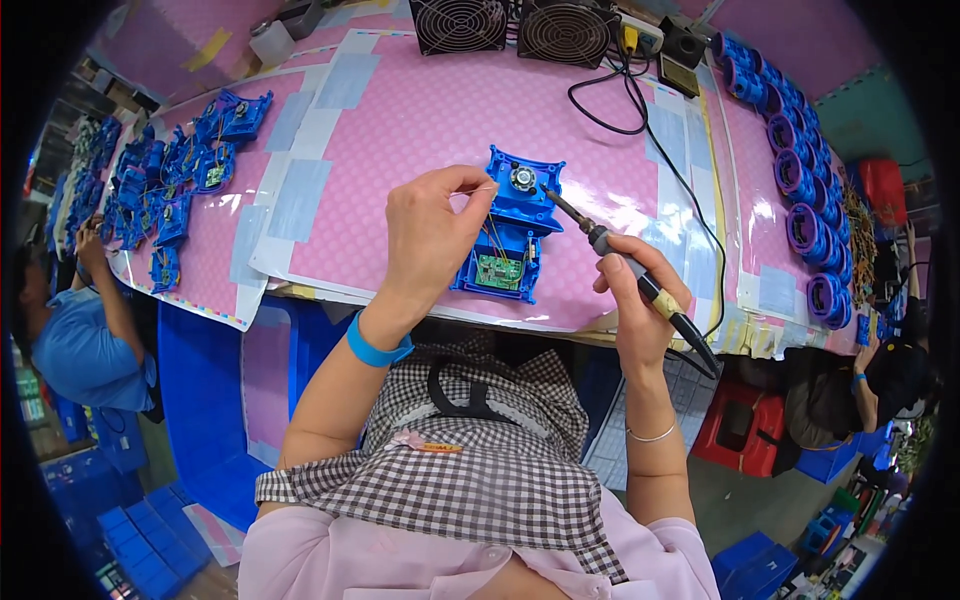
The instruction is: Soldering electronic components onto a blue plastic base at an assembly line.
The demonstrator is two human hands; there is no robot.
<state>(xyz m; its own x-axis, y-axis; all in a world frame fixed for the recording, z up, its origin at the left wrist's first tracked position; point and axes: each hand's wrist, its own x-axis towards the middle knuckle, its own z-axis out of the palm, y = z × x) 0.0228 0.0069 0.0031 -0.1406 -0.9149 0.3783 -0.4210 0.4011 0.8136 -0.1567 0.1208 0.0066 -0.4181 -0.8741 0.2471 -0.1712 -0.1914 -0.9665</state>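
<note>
A blue plastic housing (541, 217) lies on the pink table in front of me, its two parts end to end. A round silver speaker (523, 178) sits in the far part, a green circuit board (499, 270) in the near part, with thin wires between. My left hand (436, 222) is closed in a pinch at the housing's left edge, on what looks like a thin wire (480, 189). My right hand (641, 287) grips a soldering iron (598, 236) like a pen. The iron's tip points at the housing just right of the speaker; contact cannot be made out.
Two black fans (566, 36) stand at the back, beside a soldering stand (678, 75); the iron's black cord (690, 200) loops down the right. Blue assemblies (172, 215) pile up left; blue-purple round parts (800, 228) line the right. Co-workers sit left (95, 345) and right.
</note>
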